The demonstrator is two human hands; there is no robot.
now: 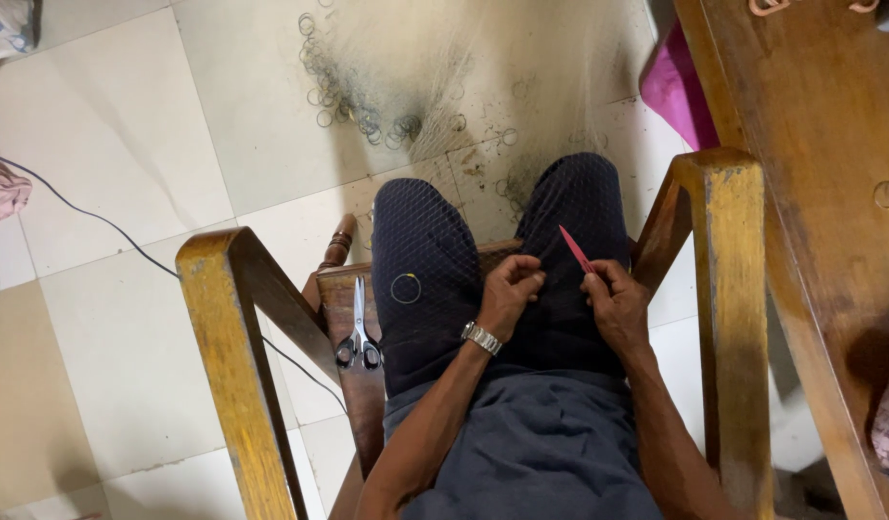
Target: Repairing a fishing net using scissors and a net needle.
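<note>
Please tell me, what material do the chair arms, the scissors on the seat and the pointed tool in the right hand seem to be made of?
The yellowish-brown chair arms look like varnished wood, with visible grain and worn edges. The small silver scissors seem to be bare metal with dark handle loops. The slim pink pointed tool in the right hand is probably plastic, judging by its even colour.

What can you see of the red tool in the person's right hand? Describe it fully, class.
The red tool is a thin, flat sliver, plastic by its look, tapering to a point. It slants up and to the left above the lap. The right hand pinches its lower end, hiding that part. Fine netting lies over the knees below it.
</note>
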